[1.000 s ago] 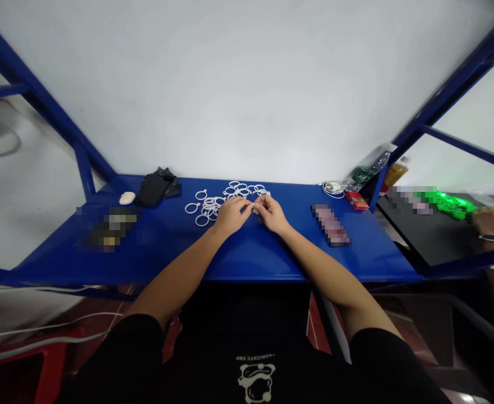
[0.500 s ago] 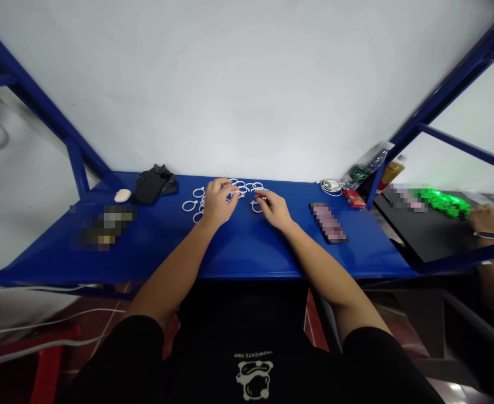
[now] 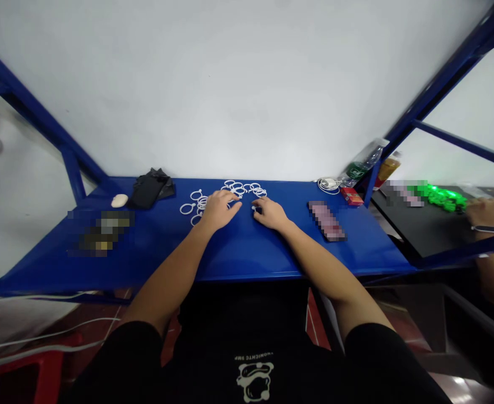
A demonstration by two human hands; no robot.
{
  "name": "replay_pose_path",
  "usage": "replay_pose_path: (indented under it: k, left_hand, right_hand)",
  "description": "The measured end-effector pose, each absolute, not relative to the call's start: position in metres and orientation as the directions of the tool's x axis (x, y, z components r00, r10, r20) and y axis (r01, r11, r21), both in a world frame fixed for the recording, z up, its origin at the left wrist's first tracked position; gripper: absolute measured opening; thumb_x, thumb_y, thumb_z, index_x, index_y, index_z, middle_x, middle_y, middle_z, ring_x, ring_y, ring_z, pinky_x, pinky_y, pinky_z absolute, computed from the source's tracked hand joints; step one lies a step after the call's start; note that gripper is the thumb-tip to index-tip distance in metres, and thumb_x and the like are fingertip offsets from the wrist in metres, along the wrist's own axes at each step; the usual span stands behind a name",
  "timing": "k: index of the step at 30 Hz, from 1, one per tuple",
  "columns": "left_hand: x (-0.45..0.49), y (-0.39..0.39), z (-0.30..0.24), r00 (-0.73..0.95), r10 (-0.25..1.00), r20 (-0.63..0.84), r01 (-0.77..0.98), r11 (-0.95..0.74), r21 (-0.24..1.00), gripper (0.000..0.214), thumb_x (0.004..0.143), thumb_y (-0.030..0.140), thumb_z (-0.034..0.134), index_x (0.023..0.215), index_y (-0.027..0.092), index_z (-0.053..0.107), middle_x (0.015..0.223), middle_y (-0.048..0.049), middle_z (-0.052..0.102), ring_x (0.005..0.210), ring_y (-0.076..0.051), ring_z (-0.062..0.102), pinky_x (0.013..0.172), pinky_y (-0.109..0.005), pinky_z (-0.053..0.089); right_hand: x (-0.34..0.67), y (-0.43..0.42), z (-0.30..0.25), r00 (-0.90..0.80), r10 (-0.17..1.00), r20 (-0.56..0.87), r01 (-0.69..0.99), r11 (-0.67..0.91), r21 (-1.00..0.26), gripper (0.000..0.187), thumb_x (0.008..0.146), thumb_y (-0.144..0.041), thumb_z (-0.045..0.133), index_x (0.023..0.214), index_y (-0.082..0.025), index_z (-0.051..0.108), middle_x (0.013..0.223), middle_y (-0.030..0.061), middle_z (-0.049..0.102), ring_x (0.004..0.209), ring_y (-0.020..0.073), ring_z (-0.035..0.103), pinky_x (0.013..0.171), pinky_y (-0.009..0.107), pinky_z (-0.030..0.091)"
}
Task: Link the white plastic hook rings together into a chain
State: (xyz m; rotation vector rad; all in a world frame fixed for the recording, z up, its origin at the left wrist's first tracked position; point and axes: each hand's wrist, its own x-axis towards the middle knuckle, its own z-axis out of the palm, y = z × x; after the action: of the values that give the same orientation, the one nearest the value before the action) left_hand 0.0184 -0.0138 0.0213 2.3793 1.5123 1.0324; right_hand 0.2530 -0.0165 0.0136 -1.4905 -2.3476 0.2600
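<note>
Two bare hands work over a blue table point(image 3: 247, 252), with many thin white rings point(image 3: 187, 209) lying in a loose cluster toward the wall point(image 3: 238, 90). The left hand point(image 3: 218, 210) is palm down over the middle of the cluster, loosely open, its thumb apart from the forefinger; rings show on both sides of it, though whether its fingertips touch any cannot be told. The right hand point(image 3: 271, 214) is half curled, thumb and forefinger bent toward each other around a small white piece point(image 3: 254, 208) — perhaps part of a ring — and it is unclear whether they grip it. More rings lie just beyond that hand's knuckles.

To the left rest a black bag point(image 3: 148, 189), a rounded white object point(image 3: 119, 200) and a blurred-out dark item point(image 3: 106, 229). To the right lie a pixelated pink item point(image 3: 327, 220), a red box point(image 3: 351, 196), a coiled white cable point(image 3: 329, 185) and a tilted clear bottle point(image 3: 359, 166) with a green label. Past the blue frame, another person's hand point(image 3: 484, 211), a band on the wrist, is near a glowing green bundle point(image 3: 446, 197) on a black surface point(image 3: 423, 227).
</note>
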Motion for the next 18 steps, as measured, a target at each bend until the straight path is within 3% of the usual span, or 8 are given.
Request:
replay_pose_path:
  k: [5, 11, 18]
  left_hand:
    - [0.0312, -0.0215, 0.0138, 0.49, 0.742, 0.457, 0.603, -0.667, 0.436, 0.023, 0.103, 0.037, 0.061, 0.111, 0.024, 0.078, 0.114, -0.007, 0.078, 0.111, -0.027, 0.068, 0.106, -0.047, 0.051]
    - [0.03, -0.0196, 0.0107, 0.531, 0.715, 0.455, 0.578, -0.698, 0.422, 0.021, 0.104, 0.03, 0.06, 0.112, 0.024, 0.078, 0.113, -0.0071, 0.079, 0.107, -0.025, 0.071, 0.101, -0.044, 0.054]
    - [0.029, -0.0212, 0.0152, 0.534, 0.707, 0.463, 0.601, -0.703, 0.38, 0.023, 0.105, 0.032, 0.059, 0.095, 0.023, 0.078, 0.102, -0.0065, 0.079, 0.097, -0.023, 0.072, 0.093, -0.04, 0.054]
  right_hand:
    - [0.2594, -0.0164, 0.0131, -0.444, 0.831, 0.335, 0.698, 0.555, -0.452, 0.026, 0.093, -0.018, 0.06, 0.114, -0.02, 0.075, 0.115, 0.009, 0.071, 0.101, 0.0217, 0.067, 0.094, 0.035, 0.055]
    - [0.2552, -0.0211, 0.0127, -0.416, 0.748, 0.517, 0.482, 0.664, -0.571, 0.023, 0.102, -0.031, 0.059, 0.117, -0.023, 0.075, 0.121, 0.0106, 0.067, 0.087, 0.0182, 0.062, 0.079, 0.034, 0.057]
    - [0.2513, -0.0256, 0.0135, -0.446, 0.72, 0.532, 0.423, 0.694, -0.583, 0.022, 0.104, -0.031, 0.059, 0.114, -0.023, 0.077, 0.112, 0.0093, 0.069, 0.096, 0.0202, 0.065, 0.083, 0.035, 0.057]
